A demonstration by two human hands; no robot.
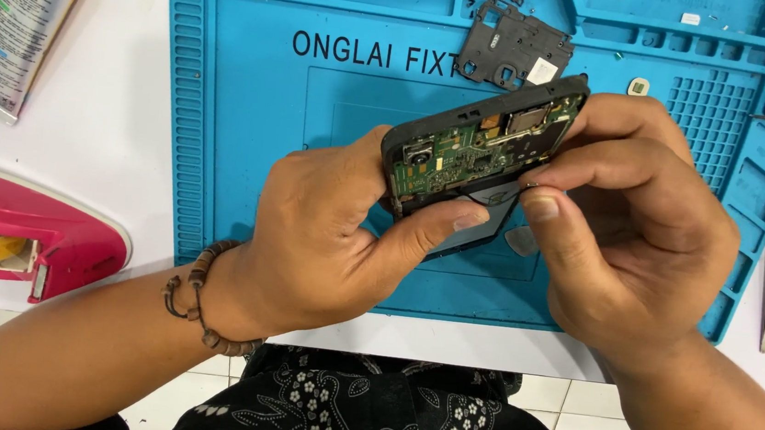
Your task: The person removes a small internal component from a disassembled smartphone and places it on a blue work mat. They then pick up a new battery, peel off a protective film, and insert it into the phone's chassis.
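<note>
Left hand (326, 228) grip clasps the opened phone (480, 150) tilted; right hand (630, 227) pinches its edge.

Matt black plastic phone frame (427, 129) around a glossy green circuit board (471, 154), over a matt blue rubbery mat (246, 92).

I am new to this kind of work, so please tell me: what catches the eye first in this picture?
First, the opened phone in the middle, its green circuit board showing, held by the left hand while the right hand pinches at its edge. Beneath lies a bright blue work mat, with a black cover plate at its top. A pink tape dispenser sits far left.
</note>
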